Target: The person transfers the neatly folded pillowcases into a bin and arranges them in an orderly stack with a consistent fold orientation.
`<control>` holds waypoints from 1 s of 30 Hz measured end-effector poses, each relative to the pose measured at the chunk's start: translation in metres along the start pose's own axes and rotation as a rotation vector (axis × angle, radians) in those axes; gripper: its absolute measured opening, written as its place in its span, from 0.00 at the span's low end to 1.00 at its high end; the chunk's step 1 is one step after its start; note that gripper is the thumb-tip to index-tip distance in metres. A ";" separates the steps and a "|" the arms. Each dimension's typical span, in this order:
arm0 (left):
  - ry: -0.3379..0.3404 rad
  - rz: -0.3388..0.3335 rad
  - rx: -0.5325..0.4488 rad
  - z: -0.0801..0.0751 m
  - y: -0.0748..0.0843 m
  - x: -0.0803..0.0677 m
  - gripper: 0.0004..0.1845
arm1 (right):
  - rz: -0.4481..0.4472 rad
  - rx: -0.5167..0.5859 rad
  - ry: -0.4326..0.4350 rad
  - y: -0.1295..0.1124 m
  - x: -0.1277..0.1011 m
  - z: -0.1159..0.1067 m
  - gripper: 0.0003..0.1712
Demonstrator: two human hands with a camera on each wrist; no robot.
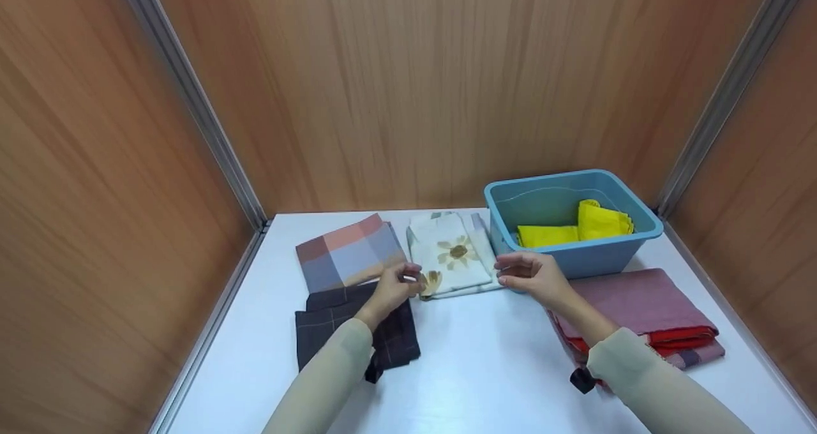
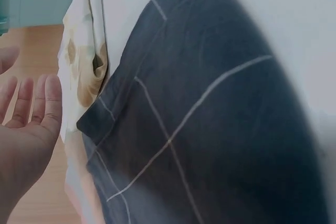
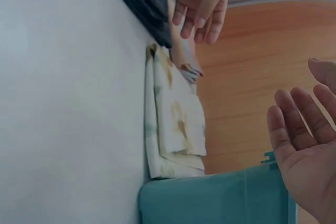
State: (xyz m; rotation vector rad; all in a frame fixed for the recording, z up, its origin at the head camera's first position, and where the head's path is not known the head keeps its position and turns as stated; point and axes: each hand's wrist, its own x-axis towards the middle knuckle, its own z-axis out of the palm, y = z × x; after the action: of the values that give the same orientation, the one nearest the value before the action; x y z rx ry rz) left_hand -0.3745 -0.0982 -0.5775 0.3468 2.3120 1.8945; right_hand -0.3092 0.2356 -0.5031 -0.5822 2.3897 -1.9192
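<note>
L arm reaching forward over dark checked cloth [image 1: 357,332] | left hand [image 1: 397,288] relaxed, empty, beside floral cloth [image 1: 452,255] | right hand [image 1: 533,276] fingers loose, empty, hovering by blue basin [image 1: 629,246] | floral cloth folded, mid-table between hands

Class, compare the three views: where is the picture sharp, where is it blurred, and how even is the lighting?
Head view: evenly lit and sharp, soft shadows under the blue plastic tub. Left wrist view: the dark checked folded cloth smears into blur toward the right edge, and the left hand is soft. Right wrist view: the right hand is close and slightly soft; the white tabletop looks washed out.
</note>
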 end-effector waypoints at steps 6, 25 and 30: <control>0.000 -0.029 -0.037 0.006 -0.006 -0.003 0.23 | -0.015 0.011 -0.022 0.016 -0.008 0.009 0.24; 0.080 -0.024 0.025 0.018 -0.023 0.004 0.24 | 0.019 -0.044 0.038 0.058 -0.011 0.026 0.27; 0.110 -0.044 0.037 0.021 -0.026 0.005 0.25 | 0.061 -0.080 0.041 0.063 -0.007 0.029 0.31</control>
State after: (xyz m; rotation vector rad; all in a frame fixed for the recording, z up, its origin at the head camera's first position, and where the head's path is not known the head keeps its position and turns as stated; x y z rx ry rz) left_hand -0.3765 -0.0814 -0.6073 0.1989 2.4051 1.8983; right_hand -0.3129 0.2212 -0.5713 -0.4720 2.4890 -1.8367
